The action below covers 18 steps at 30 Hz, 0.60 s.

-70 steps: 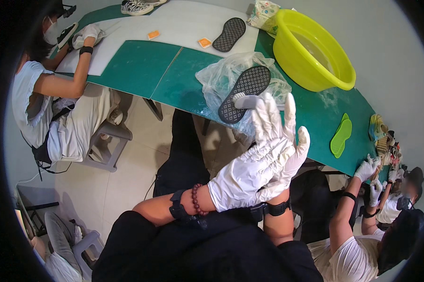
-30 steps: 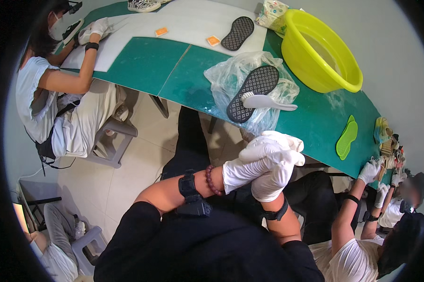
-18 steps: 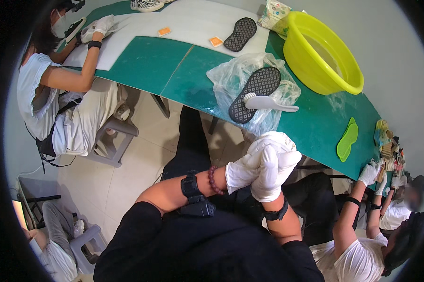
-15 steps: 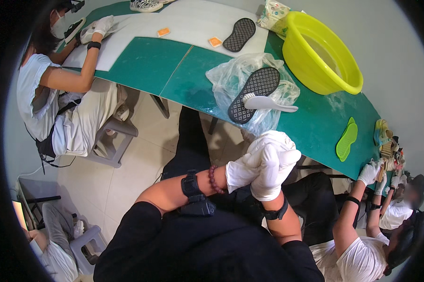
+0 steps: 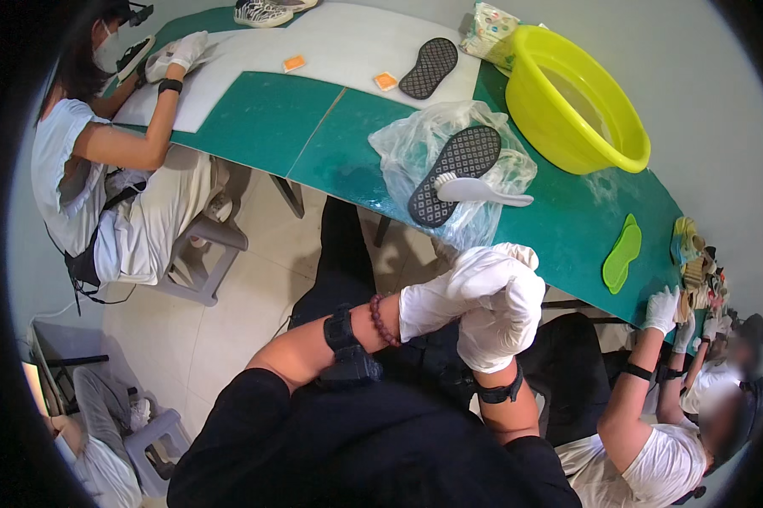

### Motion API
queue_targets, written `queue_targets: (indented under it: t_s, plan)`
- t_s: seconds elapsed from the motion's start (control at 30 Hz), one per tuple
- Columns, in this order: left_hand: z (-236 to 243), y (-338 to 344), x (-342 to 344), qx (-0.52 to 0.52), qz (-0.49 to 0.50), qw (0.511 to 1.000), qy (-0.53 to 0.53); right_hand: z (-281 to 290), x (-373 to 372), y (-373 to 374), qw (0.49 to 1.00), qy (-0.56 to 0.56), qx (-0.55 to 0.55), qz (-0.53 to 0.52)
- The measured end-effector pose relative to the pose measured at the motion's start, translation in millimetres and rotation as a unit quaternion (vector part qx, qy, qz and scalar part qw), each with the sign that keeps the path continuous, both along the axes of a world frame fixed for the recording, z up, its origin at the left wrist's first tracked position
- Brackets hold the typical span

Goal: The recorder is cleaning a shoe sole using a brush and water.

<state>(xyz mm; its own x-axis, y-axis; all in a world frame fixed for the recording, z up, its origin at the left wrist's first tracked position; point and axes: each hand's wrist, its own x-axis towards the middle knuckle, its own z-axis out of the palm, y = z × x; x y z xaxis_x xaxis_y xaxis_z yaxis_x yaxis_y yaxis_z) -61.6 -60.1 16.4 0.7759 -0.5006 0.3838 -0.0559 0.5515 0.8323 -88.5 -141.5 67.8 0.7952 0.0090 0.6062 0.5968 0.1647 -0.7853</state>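
Both my hands wear white gloves and are pressed together in front of me, just off the table's near edge. My left hand (image 5: 466,284) reaches in from the left, its curled fingers meeting the right hand's. My right hand (image 5: 505,326) is closed with bent fingers. Whatever may lie between them is hidden. Beyond my hands, a black patterned shoe sole (image 5: 468,151) rests on a crumpled clear plastic bag (image 5: 391,146). Across the sole lies a white-handled brush (image 5: 481,191), its bristles touching the sole.
On the green table (image 5: 330,165) stand a yellow-green basin (image 5: 538,127) and a packet (image 5: 489,32). Another black sole (image 5: 429,68), two orange pieces (image 5: 293,63) and a green insole (image 5: 622,254) lie about. Gloved people work at left (image 5: 119,140) and right (image 5: 644,440).
My hands have shifted against each other; the right hand has turned and its fingers now curl upright beside the left. The things on the table stay in place.
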Motion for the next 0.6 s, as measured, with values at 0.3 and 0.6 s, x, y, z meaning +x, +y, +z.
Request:
queue_targets:
  t_s: [0.3, 0.6]
  plan:
    - [-50, 8, -6, -0.234, -0.327, 0.866, 0.299, 9, 2, 14, 0.951, 0.142, 0.243, 0.132]
    - [-11, 13, -13, 0.18, -0.07, 0.962, 0.191, -1, 4, 21, 0.967, 0.096, 0.224, 0.071]
